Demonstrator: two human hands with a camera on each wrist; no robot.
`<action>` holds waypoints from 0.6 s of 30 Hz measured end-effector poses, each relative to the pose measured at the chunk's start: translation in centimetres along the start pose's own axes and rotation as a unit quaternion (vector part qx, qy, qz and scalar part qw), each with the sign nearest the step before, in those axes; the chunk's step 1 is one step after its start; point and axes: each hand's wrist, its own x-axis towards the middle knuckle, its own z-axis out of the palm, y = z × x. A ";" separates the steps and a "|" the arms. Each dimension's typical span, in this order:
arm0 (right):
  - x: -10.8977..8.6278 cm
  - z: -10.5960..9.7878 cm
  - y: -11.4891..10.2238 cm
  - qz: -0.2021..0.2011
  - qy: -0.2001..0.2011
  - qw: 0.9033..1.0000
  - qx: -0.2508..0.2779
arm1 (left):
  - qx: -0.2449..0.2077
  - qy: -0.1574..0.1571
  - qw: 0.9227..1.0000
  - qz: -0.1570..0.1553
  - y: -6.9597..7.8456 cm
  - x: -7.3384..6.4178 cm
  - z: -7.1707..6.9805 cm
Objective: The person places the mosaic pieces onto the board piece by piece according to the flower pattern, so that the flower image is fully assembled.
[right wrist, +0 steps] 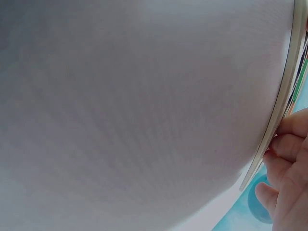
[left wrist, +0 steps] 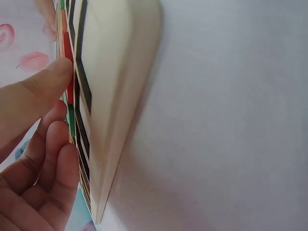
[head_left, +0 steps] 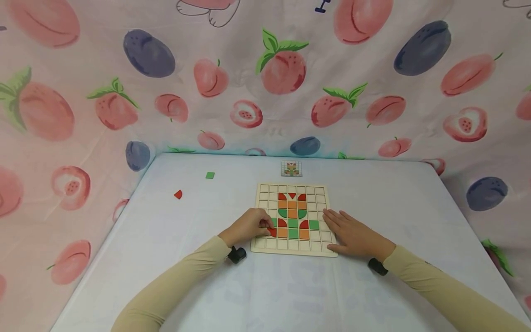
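A cream grid board lies on the table with red, orange and green flat pieces set in its squares. At its lower left, my left hand pinches a red quarter-circle tile over a square beside an orange tile. In the left wrist view the thumb lies against the red tile, close by a green tile. My right hand rests with straight fingers along the board's right edge. The right wrist view has its fingertips right at the board's rim.
Behind the board lies a small pattern card with a similar figure. Off to the left are a loose green square tile and a loose red quarter-circle tile. A fruit-printed cloth hangs behind the white table.
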 end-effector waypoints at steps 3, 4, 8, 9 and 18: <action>0.0 0.0 -0.1 0.000 -0.001 1.000 -0.002 | -0.003 -0.002 1.000 -0.002 -0.2 0.0 -0.1; 0.0 0.0 -0.1 0.000 0.000 1.000 -0.003 | -0.009 -0.003 1.000 -0.005 -0.3 -0.1 -0.1; 0.0 0.1 0.0 -0.002 0.002 1.000 -0.007 | -0.036 -0.002 0.999 -0.015 -1.0 -0.3 -1.0; 0.0 0.1 0.0 -0.002 0.003 1.000 -0.008 | -0.041 0.000 0.999 -0.015 -1.3 -0.4 -1.3; 0.0 0.2 0.0 -0.003 0.007 1.000 -0.012 | -0.051 0.080 0.995 -0.021 -5.4 -2.0 -6.8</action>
